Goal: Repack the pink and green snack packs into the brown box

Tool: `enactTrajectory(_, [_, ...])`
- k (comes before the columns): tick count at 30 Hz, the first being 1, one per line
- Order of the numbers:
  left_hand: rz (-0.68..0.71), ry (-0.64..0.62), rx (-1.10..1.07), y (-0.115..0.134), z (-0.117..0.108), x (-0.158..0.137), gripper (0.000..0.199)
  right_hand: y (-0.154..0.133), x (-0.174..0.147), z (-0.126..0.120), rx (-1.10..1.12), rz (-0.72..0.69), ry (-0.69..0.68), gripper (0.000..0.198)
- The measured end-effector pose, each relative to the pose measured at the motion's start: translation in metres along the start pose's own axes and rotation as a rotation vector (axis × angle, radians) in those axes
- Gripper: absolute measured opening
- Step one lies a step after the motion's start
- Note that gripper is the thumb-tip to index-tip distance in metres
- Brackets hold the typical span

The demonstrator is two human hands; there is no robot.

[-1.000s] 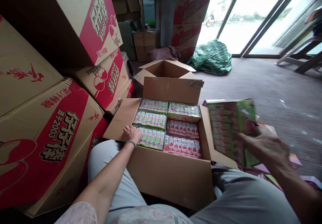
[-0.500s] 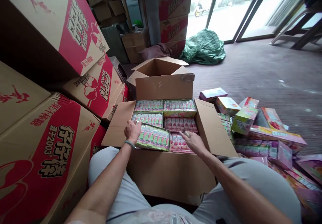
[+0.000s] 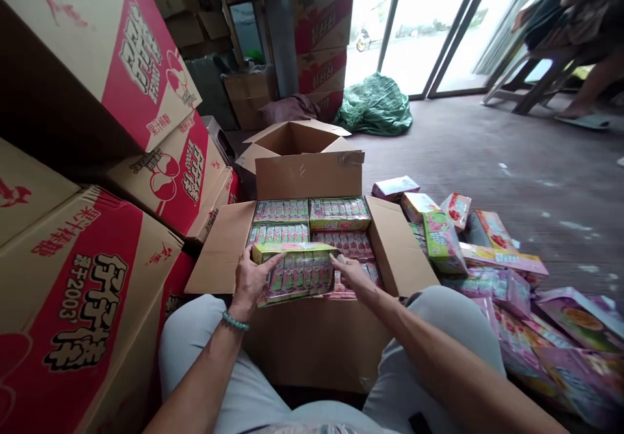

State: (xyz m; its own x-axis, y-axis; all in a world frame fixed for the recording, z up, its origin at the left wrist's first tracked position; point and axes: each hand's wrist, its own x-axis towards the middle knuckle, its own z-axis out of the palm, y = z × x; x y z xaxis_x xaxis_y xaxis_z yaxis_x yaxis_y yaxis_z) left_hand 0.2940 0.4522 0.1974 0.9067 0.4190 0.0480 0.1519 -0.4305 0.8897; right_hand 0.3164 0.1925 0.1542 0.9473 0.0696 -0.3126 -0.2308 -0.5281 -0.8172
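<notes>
Between my knees stands an open cardboard carton (image 3: 312,336), its flaps folded out, with rows of small candy boxes (image 3: 341,208) inside. A green candy box (image 3: 297,275) with clear wrapping is held tilted above the front of the carton, its wrapped packets facing me. My left hand (image 3: 251,281) grips its left end, thumb over the front. At the right end, my right hand (image 3: 353,273) has its fingers closed on the box's corner. Pink packets (image 3: 373,271) show in the carton beneath my right hand.
Big red-and-tan cartons (image 3: 92,284) are stacked close on my left. Behind the open carton sits another open carton (image 3: 297,138). Loose candy boxes (image 3: 443,242) are heaped on the right. A green sack (image 3: 375,106) lies near the glass doors; a person sits on a stool (image 3: 531,76) at far right.
The green candy box has been lifted and tilted up out of the carton's front left. My right hand has moved left onto its end. The view has shifted slightly right.
</notes>
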Motion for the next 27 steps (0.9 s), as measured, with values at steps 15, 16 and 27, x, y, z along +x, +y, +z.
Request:
enactTrajectory(15, [0.336,-0.356,-0.052,-0.076,0.069,-0.019,0.094,-0.051,-0.037,-0.018,-0.996,-0.506,-0.039,0.028])
enactTrajectory(16, [0.332,-0.348,-0.026,-0.076,0.07,-0.019,0.09,-0.063,-0.033,-0.006,-1.064,-0.541,-0.101,0.026])
enactTrajectory(27, [0.33,-0.353,0.125,-0.077,0.073,-0.018,0.064,-0.088,-0.006,0.04,-1.382,-0.557,-0.3,0.028])
